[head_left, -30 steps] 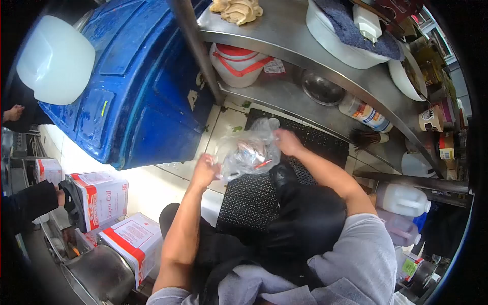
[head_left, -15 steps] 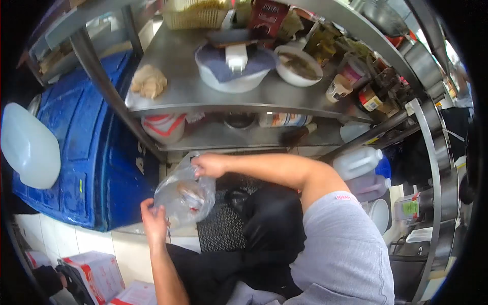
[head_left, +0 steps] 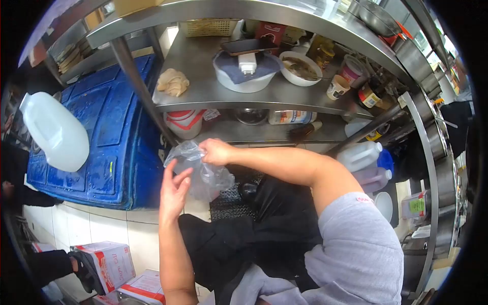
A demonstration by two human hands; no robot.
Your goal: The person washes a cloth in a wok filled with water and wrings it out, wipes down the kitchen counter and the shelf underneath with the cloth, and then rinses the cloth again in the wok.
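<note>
A clear plastic bag point(head_left: 206, 178) hangs in front of me, crumpled, above the dark floor mat point(head_left: 231, 203). My right hand point(head_left: 216, 152) is closed on its upper edge. To the left of the bag, my left hand point(head_left: 174, 195) has its fingers apart and overlaps the bag's near side; it holds nothing. What lies inside the bag is hard to make out through the folds. My legs in black trousers are bent beneath my arms.
A blue lidded bin point(head_left: 91, 147) stands at left, with a translucent plastic jug point(head_left: 56, 133) on it. Ahead is a steel shelf point(head_left: 203, 99) carrying a white tub point(head_left: 239, 81), a bowl point(head_left: 301, 68) and a crumpled cloth point(head_left: 173, 83). Boxes point(head_left: 114, 267) and another person's shoe point(head_left: 89, 272) are lower left.
My left hand has let go of the bag and opened. The bag has shifted right and crumpled, still in my right hand. The view has turned slightly, and a person's foot shows at lower left.
</note>
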